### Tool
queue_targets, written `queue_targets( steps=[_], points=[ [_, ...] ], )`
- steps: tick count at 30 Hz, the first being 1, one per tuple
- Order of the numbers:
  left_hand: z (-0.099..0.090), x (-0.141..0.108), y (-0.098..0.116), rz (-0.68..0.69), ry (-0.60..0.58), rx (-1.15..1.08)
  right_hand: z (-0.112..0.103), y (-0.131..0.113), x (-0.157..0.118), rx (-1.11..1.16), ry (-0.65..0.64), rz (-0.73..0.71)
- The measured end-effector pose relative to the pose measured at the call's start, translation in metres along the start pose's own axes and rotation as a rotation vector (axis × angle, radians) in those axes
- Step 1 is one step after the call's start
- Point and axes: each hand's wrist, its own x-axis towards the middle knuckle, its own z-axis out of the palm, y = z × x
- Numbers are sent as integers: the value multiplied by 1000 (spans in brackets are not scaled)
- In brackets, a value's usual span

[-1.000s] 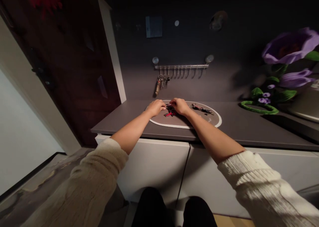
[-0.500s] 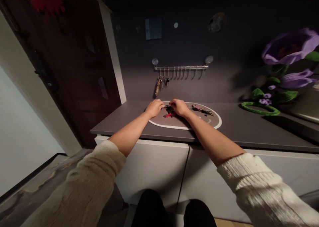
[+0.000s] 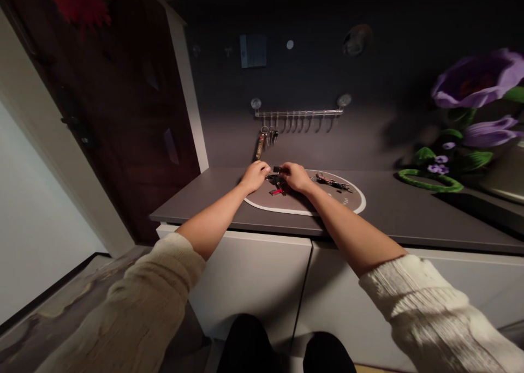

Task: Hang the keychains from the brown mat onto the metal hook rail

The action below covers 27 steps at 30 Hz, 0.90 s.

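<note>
The right hand (image 3: pixel 296 176) has a narrow grip, fingertips pinched on one small black piece (image 3: pixel 277 169) over the back of the oval mat (image 3: pixel 292 203). The left hand (image 3: pixel 254 176) is near it, over the mat's left end, fingers curled; whether its grip holds anything I cannot tell. Between them lie small dark items too tangled to count and one red item (image 3: pixel 277 192); a key bunch (image 3: pixel 333 182) lies right of the right hand. The mat's white rim runs near the front edge of the grey surface (image 3: pixel 393 209), which stretches past both mat ends. Behind, two suction cups (image 3: pixel 256 103) carry one hook rail (image 3: pixel 298 113), keys (image 3: pixel 268 137) hanging at its left.
</note>
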Motion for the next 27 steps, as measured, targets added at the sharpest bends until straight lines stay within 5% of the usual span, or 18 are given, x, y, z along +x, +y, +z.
queue_targets(
  steps=[5, 13, 27],
  points=[
    [3, 3, -5, -33, 39, -169, 3, 1, 2, 226, 12, 59],
    [1, 3, -2, -208, 71, -459, 6, -4, 1, 954, -157, 123],
    [3, 5, -10, -225, 157, -461, -11, -15, -4, 1252, -157, 329]
  ],
)
